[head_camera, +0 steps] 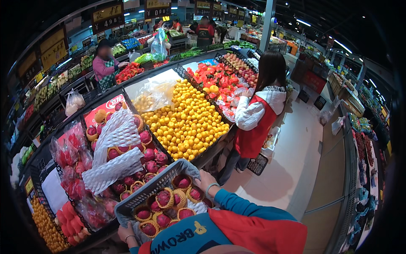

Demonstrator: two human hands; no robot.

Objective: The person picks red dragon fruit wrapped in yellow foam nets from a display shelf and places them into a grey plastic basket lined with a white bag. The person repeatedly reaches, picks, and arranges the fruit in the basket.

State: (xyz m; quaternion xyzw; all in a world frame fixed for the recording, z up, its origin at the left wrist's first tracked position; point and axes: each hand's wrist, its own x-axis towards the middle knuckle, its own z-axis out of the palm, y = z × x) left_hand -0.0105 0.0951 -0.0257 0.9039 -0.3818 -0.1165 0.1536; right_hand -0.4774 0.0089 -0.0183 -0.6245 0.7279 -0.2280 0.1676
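A grey plastic crate (144, 192) rests against my front, at the edge of the fruit stand. Inside it lie several dragon fruits (163, 197), many wrapped in yellow foam nets, with some white foam netting (197, 206) among them. My right hand (206, 181) grips the crate's far right end. At the near left end, my left hand (127, 233) holds the rim, its fingers partly hidden. Just beyond the crate, more dragon fruits (151, 166) fill a stand section, partly covered by white foam net sleeves (113, 170).
Small yellow citrus fruits (184, 123) are heaped beyond the dragon fruits. Bagged red-wrapped fruit (73, 177) lies to the left. A person in a red vest (257, 120) stands at the stand on the right, beside the tiled aisle (285, 177). A black basket (257, 164) sits on the floor.
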